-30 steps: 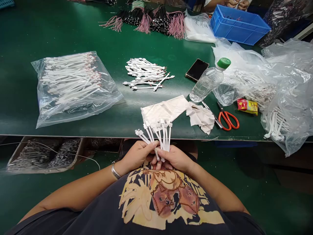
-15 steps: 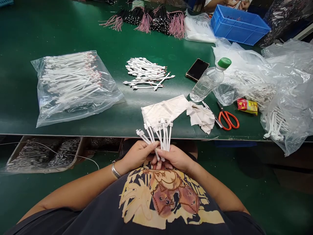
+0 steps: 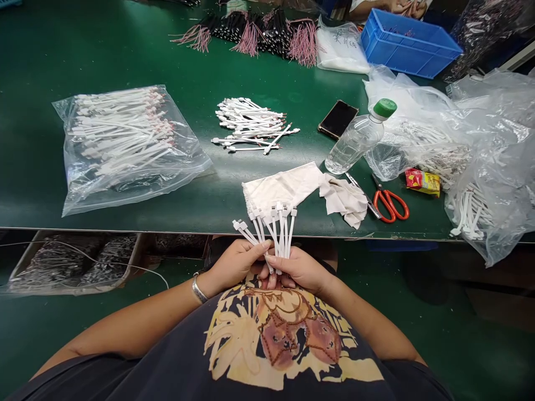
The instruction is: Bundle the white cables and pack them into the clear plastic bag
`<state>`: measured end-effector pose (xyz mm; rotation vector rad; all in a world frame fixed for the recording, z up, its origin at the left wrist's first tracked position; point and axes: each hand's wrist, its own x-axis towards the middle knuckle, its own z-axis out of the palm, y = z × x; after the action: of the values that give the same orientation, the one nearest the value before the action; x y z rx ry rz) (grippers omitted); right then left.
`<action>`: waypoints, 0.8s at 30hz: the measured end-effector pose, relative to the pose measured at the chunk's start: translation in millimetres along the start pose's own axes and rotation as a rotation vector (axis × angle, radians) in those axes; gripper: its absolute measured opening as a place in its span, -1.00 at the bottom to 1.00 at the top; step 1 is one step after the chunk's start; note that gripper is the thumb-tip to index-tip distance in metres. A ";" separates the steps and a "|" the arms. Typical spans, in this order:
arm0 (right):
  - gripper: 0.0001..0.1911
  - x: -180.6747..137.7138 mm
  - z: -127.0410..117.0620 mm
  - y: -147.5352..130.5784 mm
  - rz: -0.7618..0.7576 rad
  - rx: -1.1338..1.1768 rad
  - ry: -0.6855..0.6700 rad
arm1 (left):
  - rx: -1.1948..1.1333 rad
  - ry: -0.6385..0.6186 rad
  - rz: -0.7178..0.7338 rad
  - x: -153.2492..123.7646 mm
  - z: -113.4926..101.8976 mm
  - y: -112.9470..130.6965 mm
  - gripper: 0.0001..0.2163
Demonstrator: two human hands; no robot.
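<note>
Both my hands meet in front of my chest, just below the table's front edge. My left hand and my right hand are closed together around a fanned bunch of short white cables whose connector ends point up toward the table. A silver bracelet sits on my left wrist. On the green table beyond lie a loose pile of the same white cables and a clear bag full of them. White cloths lie right above my hands.
A lying water bottle, a black phone, red-handled scissors, a small red and yellow packet and crumpled plastic bags with cables fill the right. A blue bin and pink-black wire bundles lie far back. Another person's hands show at top right.
</note>
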<state>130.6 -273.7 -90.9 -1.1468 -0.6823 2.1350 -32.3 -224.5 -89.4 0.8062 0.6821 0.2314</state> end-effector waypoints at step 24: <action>-0.51 -2.0 -5.8 0.6 -0.032 -0.059 -0.067 | 0.150 0.056 0.061 8.5 16.0 4.9 -0.56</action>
<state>136.3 -274.7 -93.1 -1.0914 -0.7938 2.1475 -15.3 -226.9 -82.0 0.9681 0.7347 0.2615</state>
